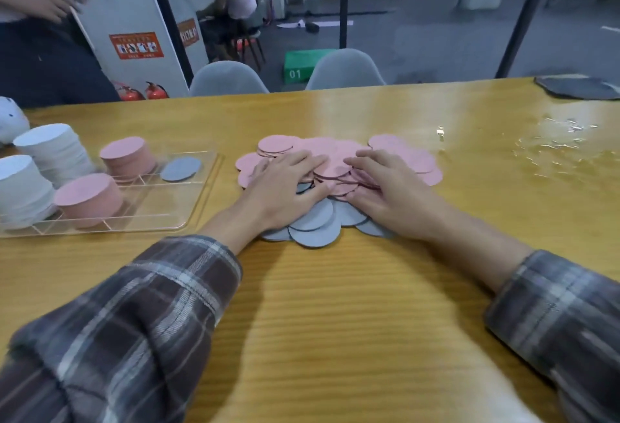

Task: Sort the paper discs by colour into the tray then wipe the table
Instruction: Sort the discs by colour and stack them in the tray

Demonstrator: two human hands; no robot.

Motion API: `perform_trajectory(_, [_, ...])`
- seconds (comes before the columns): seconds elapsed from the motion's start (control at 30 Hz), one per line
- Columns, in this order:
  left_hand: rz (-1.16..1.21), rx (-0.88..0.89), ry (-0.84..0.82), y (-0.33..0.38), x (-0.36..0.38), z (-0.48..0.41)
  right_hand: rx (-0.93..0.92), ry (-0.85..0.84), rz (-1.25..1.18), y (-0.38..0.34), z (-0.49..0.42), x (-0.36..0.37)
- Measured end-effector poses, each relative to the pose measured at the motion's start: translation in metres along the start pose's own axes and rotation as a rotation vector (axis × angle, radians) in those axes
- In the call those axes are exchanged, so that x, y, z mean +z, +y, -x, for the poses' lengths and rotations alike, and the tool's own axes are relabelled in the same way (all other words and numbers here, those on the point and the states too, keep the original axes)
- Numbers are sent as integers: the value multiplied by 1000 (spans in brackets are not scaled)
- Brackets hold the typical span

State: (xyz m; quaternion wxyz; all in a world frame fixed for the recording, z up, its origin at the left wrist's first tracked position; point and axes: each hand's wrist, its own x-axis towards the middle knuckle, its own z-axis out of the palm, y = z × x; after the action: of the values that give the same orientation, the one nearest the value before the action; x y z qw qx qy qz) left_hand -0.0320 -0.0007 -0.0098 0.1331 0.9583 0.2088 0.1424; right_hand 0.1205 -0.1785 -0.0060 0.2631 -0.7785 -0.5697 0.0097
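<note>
Two hands lie on a loose pile of paper discs in the middle of the frame. The left hand (285, 184) and the right hand (385, 194) both rest palm down on it, fingers fairly straight and a little apart, pressing rather than pinching. Whether any fingertip has hooked under a disc I cannot tell. Pink discs (402, 157) fan across the upper part of the pile, and grey discs (315, 228) stick out at its lower edge.

At the left of the frame the clear tray (161, 201) holds white stacks (50, 147), pink stacks (89, 201) and a single grey disc (181, 169) in its own compartment. Sorting looks to be the step in hand, with grey barely begun. The next move likely calls for gathering one colour into a neat stack and carrying it left to the matching compartment.

Wiping is not yet begun. A wet patch (563, 144) shines on the table (335, 288) at right, and a grey cloth (577, 87) lies in the upper right corner.
</note>
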Motion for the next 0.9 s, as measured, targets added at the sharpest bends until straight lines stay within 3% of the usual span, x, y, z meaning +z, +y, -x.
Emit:
perform_trajectory(0.13, [8,27,28,-5,3,3,15,-71,15,-2,2,0])
perform_trajectory(0.47, [30,118,73,4,0,26,-37,-9,37,-13,17,-11])
perform_trajectory(0.67, [152,177,258,15,0,37,-84,52,-4,-16,30,-12])
perform_trajectory(0.9, [295,175,237,19,-5,37,-80,115,-127,-10,25,-14])
